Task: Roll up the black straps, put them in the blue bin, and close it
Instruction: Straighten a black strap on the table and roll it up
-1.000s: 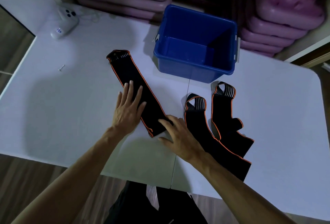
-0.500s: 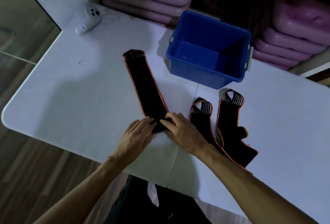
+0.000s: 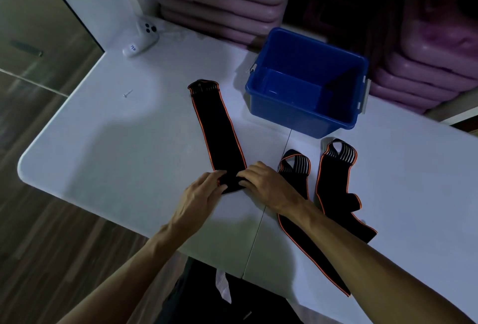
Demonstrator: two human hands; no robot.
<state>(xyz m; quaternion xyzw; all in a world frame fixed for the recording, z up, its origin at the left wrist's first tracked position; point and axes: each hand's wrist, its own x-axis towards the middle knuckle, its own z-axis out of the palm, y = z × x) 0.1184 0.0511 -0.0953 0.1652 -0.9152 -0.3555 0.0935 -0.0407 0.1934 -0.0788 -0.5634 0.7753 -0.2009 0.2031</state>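
A long black strap with orange edging [image 3: 216, 127] lies flat on the white table [image 3: 124, 150], running away from me toward the blue bin. Its near end is turned over into a small roll. My left hand [image 3: 200, 198] and my right hand [image 3: 266, 184] both pinch that rolled end between the fingertips. Two more black straps lie to the right: one [image 3: 294, 168] partly under my right forearm, the other [image 3: 336, 181] further right, both unrolled. The blue bin [image 3: 305, 116] stands open and empty at the back. No lid is in view.
A white controller [image 3: 141, 39] rests at the table's far left corner, with a small screw [image 3: 127, 93] nearer. Stacked pink plastic pieces [image 3: 227, 0] stand behind the table. The table's left edge drops to a wooden floor.
Both hands came together at the strap's near end, and the left hand slid back off its middle. The end is now folded over into a first turn.
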